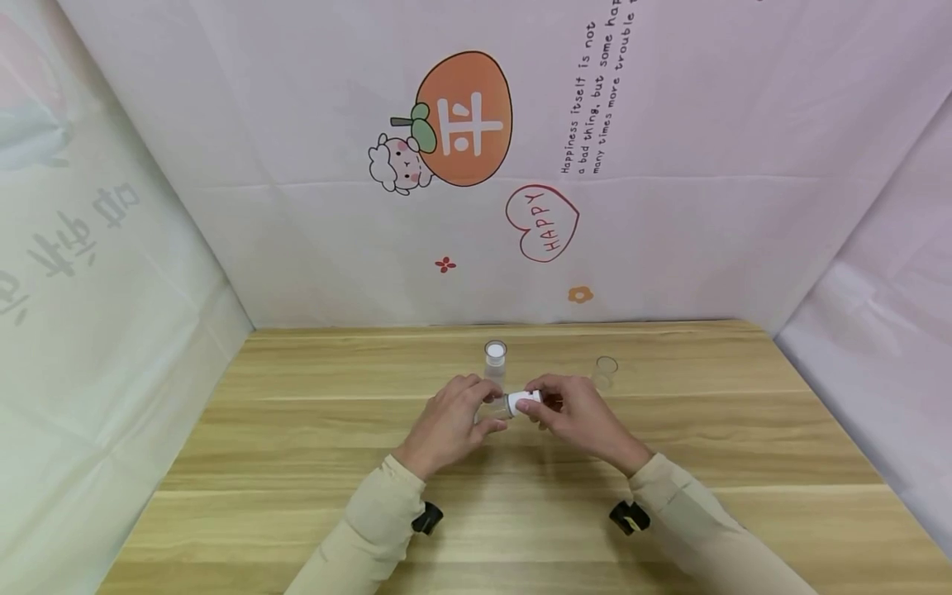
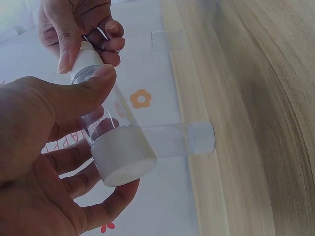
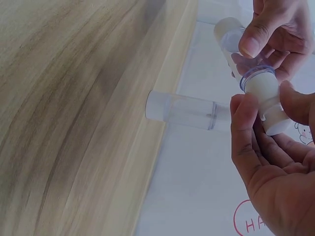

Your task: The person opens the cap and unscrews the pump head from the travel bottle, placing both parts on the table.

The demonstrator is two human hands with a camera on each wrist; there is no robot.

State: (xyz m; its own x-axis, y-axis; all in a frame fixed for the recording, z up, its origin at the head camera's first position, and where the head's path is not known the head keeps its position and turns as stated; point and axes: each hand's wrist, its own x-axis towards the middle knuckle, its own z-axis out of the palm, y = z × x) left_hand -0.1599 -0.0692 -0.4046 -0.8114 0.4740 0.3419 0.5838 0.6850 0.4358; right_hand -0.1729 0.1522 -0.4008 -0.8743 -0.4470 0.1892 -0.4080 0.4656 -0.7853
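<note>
My left hand (image 1: 449, 421) holds the clear body of a small pump bottle (image 2: 123, 155), thumb on one side and fingers on the other. The bottle lies tilted above the table, its wide white base toward the left hand's side. At its other end, the thumb and fingers of my right hand (image 1: 583, 417) grip the white pump head (image 3: 266, 93). Just behind the hands, a second clear bottle (image 3: 189, 110) with a white base stands upright on the table. A transparent cap (image 1: 606, 368) stands beyond the right hand.
The wood-grain table (image 1: 297, 463) ends at a pale printed cloth (image 1: 335, 248) hung along the back. More cloth hangs on both sides. A black wrist device (image 1: 427, 518) sits under the left sleeve, and another (image 1: 629, 518) under the right.
</note>
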